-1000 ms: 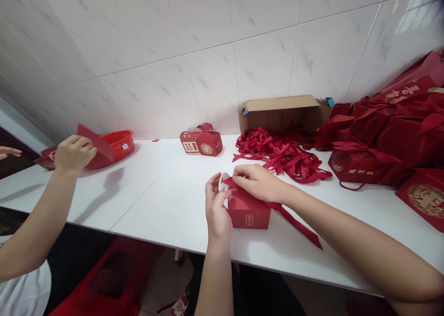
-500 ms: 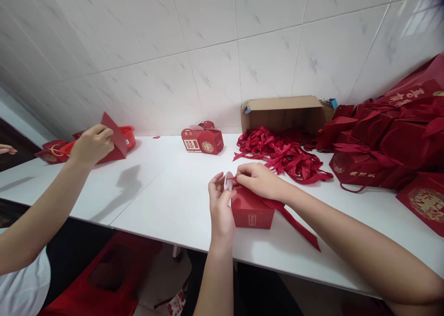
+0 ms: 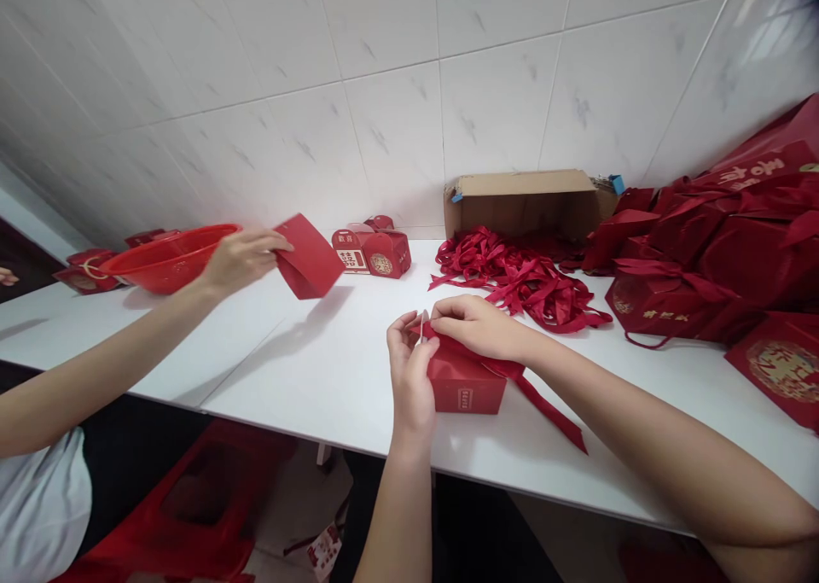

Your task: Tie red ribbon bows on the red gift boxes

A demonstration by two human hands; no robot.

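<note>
In front of me on the white table stands a small red gift box [image 3: 468, 390] with a pale flap rising at its top left. My left hand [image 3: 411, 378] is closed around the left end of the box, thumb and fingers on either side of that flap. At the top, my right hand [image 3: 477, 323] pinches a red ribbon beside the flap. The ribbon's loose tail [image 3: 550, 414] runs out from under my right wrist and lies toward the table's front edge. My fingers hide where the ribbon meets the flap.
A co-worker's hand [image 3: 249, 259] holds a red box [image 3: 310, 257] above the table, left of me. Behind it are a red basin [image 3: 172, 254] and a finished-looking box [image 3: 371, 250]. Loose ribbons [image 3: 512, 280] spill from a cardboard box [image 3: 525, 186]; red boxes [image 3: 678, 301] are piled right.
The co-worker's hand has carried a red box rightward, uncovering the basin. My hands stay at the box; the pale flap now appears more edge-on.
</note>
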